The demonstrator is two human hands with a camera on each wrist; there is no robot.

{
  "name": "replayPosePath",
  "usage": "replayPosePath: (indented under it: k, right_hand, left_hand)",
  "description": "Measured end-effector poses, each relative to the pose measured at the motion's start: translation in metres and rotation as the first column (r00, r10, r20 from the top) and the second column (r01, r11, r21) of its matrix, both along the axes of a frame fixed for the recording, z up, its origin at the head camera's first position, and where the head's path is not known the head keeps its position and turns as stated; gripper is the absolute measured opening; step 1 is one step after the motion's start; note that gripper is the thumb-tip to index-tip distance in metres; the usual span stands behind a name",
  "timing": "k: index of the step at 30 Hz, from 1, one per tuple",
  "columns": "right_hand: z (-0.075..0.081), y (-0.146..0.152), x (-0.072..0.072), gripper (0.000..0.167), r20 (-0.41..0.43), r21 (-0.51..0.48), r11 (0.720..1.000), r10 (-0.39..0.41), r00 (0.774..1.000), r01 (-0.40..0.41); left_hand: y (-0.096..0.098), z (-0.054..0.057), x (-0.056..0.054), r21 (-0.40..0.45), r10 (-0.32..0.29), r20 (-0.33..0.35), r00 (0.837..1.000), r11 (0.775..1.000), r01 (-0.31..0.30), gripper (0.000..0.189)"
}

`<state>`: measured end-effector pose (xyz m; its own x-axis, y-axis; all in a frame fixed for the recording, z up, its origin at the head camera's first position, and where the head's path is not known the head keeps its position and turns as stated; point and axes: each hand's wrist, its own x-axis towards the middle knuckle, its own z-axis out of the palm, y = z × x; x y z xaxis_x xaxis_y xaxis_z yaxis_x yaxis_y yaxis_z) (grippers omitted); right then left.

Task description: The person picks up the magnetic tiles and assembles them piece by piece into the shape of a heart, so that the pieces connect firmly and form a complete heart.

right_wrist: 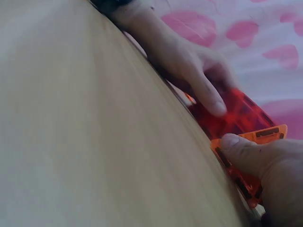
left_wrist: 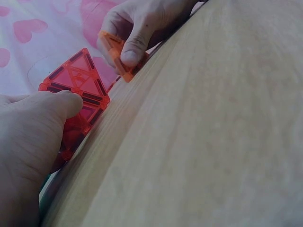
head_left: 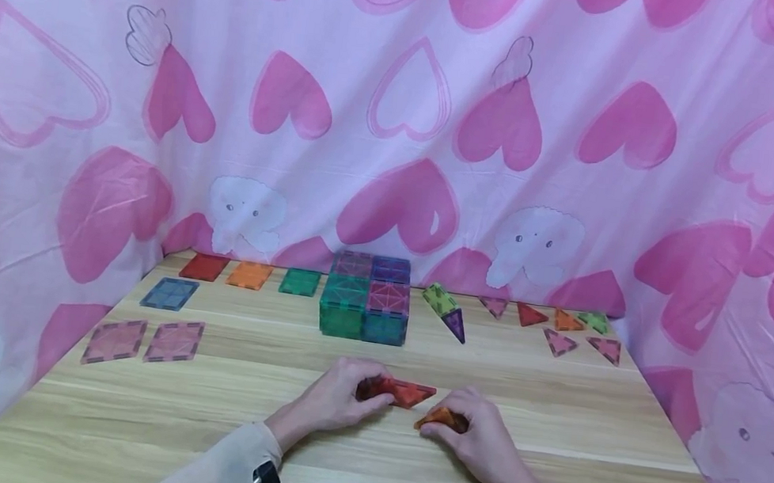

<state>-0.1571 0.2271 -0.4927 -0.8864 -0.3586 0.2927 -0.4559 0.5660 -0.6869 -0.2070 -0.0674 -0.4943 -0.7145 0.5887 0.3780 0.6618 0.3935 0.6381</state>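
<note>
In the head view, my left hand [head_left: 341, 396] grips joined red magnetic tiles [head_left: 413, 393] just above the wooden table, its thumb on the near face. A triangular outline shows at their free end in the left wrist view, where my thumb covers part of the red tiles [left_wrist: 83, 78]. A little to the right, my right hand [head_left: 479, 435] pinches an orange triangular magnetic tile [head_left: 440, 417] between thumb and fingers. The right wrist view has this orange tile [right_wrist: 270, 134] in front of the red ones [right_wrist: 244, 111]; in the head view the two colours are apart.
Behind the hands stands a block of green, blue and pink tiles [head_left: 342, 320]. Flat square tiles, including a blue one [head_left: 169, 294], lie on the left. A lime-and-purple pair [head_left: 443, 302] and several triangles, one red [head_left: 531, 315], lie on the right. A heart-patterned curtain [head_left: 408, 116] surrounds the table.
</note>
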Motion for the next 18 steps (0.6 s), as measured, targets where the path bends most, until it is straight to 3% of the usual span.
replayPosePath:
  k: [10,18]
  right_hand:
    - [-0.0012,-0.0107,0.0031,0.026,-0.023,0.037,0.999,-0.028,0.999,0.029]
    - [0.0011,-0.0121,0.0043,0.024,0.065,-0.031,0.991,-0.132,0.989,0.134]
  left_hand:
    - [0.0005,-0.0006,0.0005,0.004,-0.007,-0.016,1.0,1.0,0.007,0.011]
    - [0.0005,-0.0003,-0.0001,0.011,-0.008,-0.007,1.0,1.0,0.008,0.012]
